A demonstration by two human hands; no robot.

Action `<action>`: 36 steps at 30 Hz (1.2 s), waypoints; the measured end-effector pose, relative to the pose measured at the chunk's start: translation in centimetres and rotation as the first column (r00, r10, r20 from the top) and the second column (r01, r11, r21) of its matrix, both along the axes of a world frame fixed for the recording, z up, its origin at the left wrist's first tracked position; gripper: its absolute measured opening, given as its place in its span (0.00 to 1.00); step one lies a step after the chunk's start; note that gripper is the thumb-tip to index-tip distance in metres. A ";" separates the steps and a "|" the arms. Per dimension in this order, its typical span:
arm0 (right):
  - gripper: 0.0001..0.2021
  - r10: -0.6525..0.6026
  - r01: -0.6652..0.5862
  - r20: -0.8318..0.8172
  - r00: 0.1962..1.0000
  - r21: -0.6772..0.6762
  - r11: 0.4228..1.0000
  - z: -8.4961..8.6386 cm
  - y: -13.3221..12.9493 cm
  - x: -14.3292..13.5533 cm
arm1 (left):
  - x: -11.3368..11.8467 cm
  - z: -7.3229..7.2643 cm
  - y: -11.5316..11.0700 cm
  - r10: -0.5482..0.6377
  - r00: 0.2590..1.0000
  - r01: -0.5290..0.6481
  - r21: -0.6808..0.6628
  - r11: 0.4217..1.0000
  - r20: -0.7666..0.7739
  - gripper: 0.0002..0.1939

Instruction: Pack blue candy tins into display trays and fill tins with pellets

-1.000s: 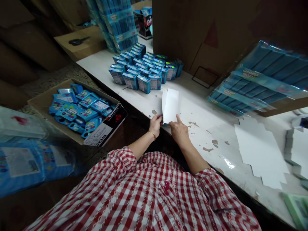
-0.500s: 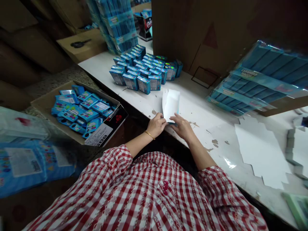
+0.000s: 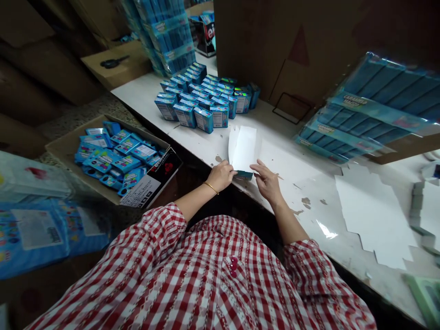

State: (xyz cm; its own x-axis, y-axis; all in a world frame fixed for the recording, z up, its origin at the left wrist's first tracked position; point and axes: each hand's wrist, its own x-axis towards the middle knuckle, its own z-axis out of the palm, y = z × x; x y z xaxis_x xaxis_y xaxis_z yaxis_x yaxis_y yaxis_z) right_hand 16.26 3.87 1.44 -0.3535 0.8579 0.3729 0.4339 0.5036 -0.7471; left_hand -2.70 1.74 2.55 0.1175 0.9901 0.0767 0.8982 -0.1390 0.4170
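Observation:
A partly folded cardboard box (image 3: 244, 145), white on its inner face with a teal strip at the near end, lies at the table's front edge. My left hand (image 3: 222, 176) pinches its near left corner between thumb and fingers. At the near right corner is my right hand (image 3: 267, 180), its fingers apart and the fingertips at the box's edge. Beyond the box stand small blue boxes (image 3: 203, 120) grouped in rows. Flat white box blanks (image 3: 373, 215) lie to the right.
An open carton (image 3: 151, 176) full of blue packets stands at the left, below the table. Clear-wrapped blue packs (image 3: 357, 110) lean at the right by a large brown carton (image 3: 261, 46). A tall wrapped stack (image 3: 168, 36) rises at the back left. Scissors (image 3: 114, 62) lie on another carton.
My right hand has moved slightly right and its fingers have spread away from the near flap. The teal strip of the box shows more. The left hand keeps its pinch.

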 end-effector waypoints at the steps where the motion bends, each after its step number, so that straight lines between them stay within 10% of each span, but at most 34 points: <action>1: 0.18 0.009 -0.010 0.018 1.000 0.023 1.000 0.0 0.0 0.1 | 0.0 0.1 0.1 -0.004 1.000 0.004 -0.007 1.000 -0.002 0.11; 12: 0.11 -0.248 0.186 -0.283 0.926 -0.228 0.956 -1.8 -0.7 0.7 | 0.4 0.3 1.1 0.024 1.000 -0.024 -0.059 0.998 -0.002 0.10; 26: 0.12 -0.217 0.145 -0.335 0.917 -0.228 0.963 -1.6 -0.7 -1.2 | 0.1 0.3 2.6 0.122 0.991 -0.124 -0.027 0.992 -0.045 0.11; 30: 0.12 -0.220 0.178 -0.270 0.937 -0.170 0.969 -1.3 -0.7 -1.4 | 0.6 0.6 2.3 -0.042 0.973 0.073 0.130 0.989 -0.228 0.10; 36: 0.14 -0.208 0.183 -0.197 0.958 -0.137 0.974 -1.0 -0.5 -1.4 | 2.3 1.2 2.0 -0.426 0.829 0.416 -0.109 0.903 -0.363 0.11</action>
